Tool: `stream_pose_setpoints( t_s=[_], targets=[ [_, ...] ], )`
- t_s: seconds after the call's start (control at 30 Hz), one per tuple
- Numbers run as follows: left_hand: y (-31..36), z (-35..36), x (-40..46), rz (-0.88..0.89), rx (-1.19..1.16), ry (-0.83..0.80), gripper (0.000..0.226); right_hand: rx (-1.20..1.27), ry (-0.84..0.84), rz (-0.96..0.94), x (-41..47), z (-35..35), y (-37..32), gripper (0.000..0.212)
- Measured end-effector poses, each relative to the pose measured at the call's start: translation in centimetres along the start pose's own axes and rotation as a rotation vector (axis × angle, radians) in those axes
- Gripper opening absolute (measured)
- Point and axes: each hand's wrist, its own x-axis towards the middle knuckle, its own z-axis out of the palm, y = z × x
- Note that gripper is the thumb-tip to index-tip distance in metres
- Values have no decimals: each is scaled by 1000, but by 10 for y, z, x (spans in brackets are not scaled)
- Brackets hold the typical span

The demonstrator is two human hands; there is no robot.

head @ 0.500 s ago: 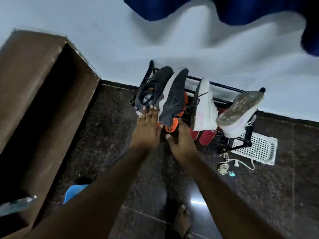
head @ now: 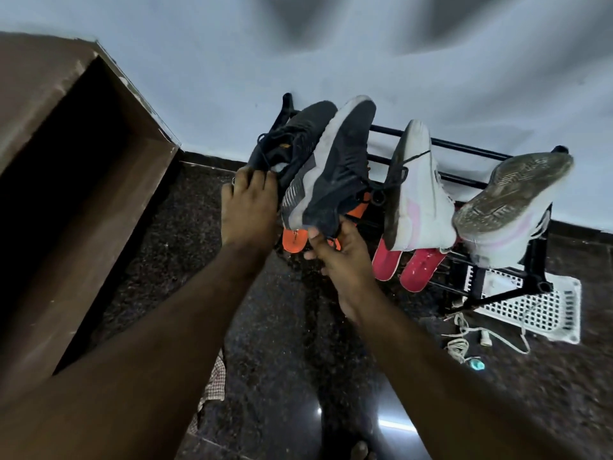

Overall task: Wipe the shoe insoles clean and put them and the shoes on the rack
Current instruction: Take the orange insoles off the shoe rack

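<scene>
Now left hand (head: 248,210), right hand (head: 341,257) grip dark shoes (head: 335,171), tilted on rack (head: 464,149).

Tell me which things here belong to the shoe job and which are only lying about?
Job:
- dark shoes
- white shoes
- orange insoles
- red insoles
- rack

Lying about:
- white perforated tray
- cord
- checked cloth
- brown cabinet
</scene>
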Motion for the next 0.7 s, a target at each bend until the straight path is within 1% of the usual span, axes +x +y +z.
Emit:
stream_pose_setpoints(
  t_s=[0.07,0.1,0.2,0.23,0.33,0.4,0.47,0.53,0.63,0.7],
  targets=[
    [0,-5,1,53,59,9,27,20,27,45,4,3,-10,38],
    [-1,-10,-4,65,50,22,21,-6,41,30,6,4,-13,37],
    [-10,-20,-48,4,-32,137,13,-132,7,-152,-9,0,-26,29],
    [-12,-21,-71,-29,-54,158,11,-193,-22,-199,-20,-1,-28,27],
    [-16,-23,-154,-115,-97,124,19,-454,-108,-239,-74,-5,-19,24],
    [-12,-25,-203,-139,-178,112,13,-569,-140,-254,-117,-8,-6,23],
    [-7,-31,-249,-146,-234,57,10,-671,-168,-238,-160,-11,5,25],
    [-3,-31,-295,-134,-258,-31,12,-744,-186,-218,-202,-15,19,27],
    [3,-17,-350,-153,-300,-209,12,-895,-200,-210,-249,-22,38,26],
    [10,5,-372,-129,-308,-278,8,-999,-214,-191,-264,-35,59,29]
  ],
)
